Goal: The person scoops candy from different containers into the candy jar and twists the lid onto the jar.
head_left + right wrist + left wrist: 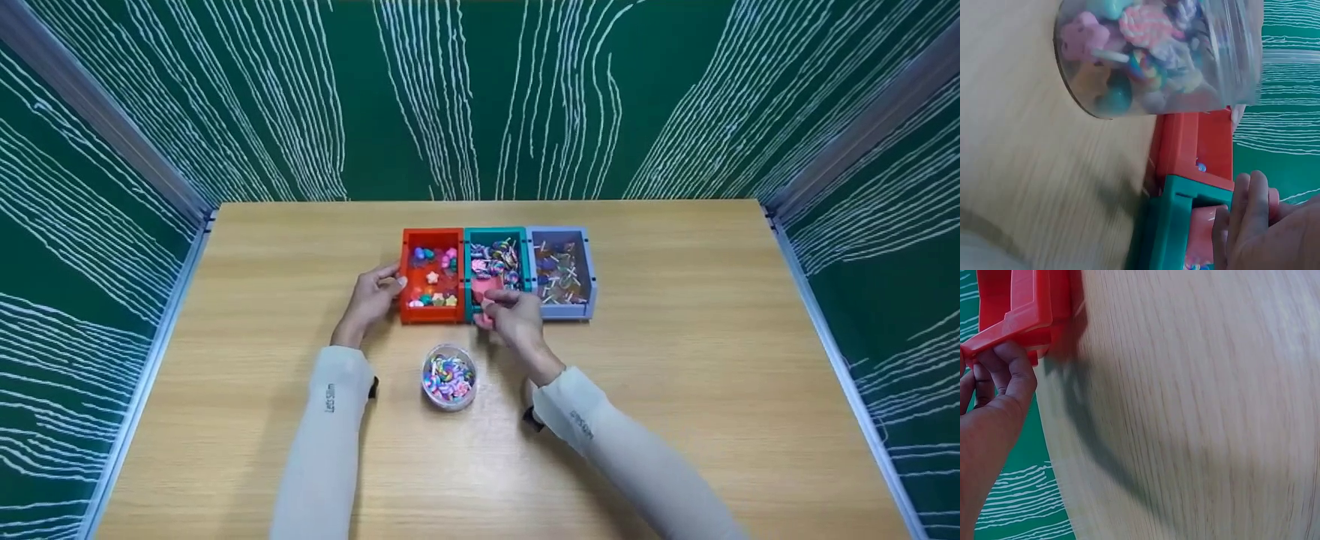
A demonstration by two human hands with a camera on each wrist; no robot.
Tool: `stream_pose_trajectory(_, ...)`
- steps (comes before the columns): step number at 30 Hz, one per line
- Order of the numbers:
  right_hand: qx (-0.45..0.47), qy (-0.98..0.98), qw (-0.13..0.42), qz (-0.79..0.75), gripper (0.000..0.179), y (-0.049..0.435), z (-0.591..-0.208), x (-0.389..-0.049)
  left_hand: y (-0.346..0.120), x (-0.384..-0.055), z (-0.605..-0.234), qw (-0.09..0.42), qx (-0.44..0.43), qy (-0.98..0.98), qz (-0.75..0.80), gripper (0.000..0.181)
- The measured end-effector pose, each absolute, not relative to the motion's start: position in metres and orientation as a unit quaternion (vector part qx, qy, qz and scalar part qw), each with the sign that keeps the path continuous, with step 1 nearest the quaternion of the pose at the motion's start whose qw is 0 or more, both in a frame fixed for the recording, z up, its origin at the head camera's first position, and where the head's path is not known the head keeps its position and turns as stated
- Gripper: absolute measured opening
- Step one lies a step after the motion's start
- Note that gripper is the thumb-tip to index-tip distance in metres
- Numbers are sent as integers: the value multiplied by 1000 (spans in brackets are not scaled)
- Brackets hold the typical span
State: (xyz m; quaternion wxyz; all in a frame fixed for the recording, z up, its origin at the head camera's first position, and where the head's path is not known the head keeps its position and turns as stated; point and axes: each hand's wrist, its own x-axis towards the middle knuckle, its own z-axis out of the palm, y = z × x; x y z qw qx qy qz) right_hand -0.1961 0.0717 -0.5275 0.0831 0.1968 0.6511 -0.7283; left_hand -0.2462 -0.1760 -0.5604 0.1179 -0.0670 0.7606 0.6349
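My left hand (370,297) grips the left wall of a red bin (406,255), its fingers under the rim in the left wrist view. Small colourful charms lie scattered in that bin. Over the front of the teal bin (495,231), my right hand (519,319) pinches a pink scoop-like piece (1273,203). A broad pink part (1201,233) lies inside the teal bin, beside swirl lollipop charms (506,253). The fingers partly hide how the pink parts join.
A lavender bin (593,281) with clear lollipop charms adjoins the teal one on the right. Nearer me, between my forearms, stands a clear jar (1238,62) filled with mixed charms. Green walls with white lines border the wooden table (675,300).
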Motion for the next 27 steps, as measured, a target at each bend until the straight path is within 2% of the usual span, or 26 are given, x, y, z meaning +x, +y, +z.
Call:
stream_pose_trajectory(13, 108, 763, 41, -636, 26, 81, -532, -188, -174, -247, -561, 130, -74, 751, 643, 49)
stream_pose_trajectory(21, 150, 753, 71, -637, 26, 93, -531, -195, -175, -246, -558, 132, -86, 754, 638, 48)
stream_pose_trajectory(27, 170, 713, 66, -677, 26, 85, -531, -206, -175, -247, -558, 135, -84, 750, 641, 49)
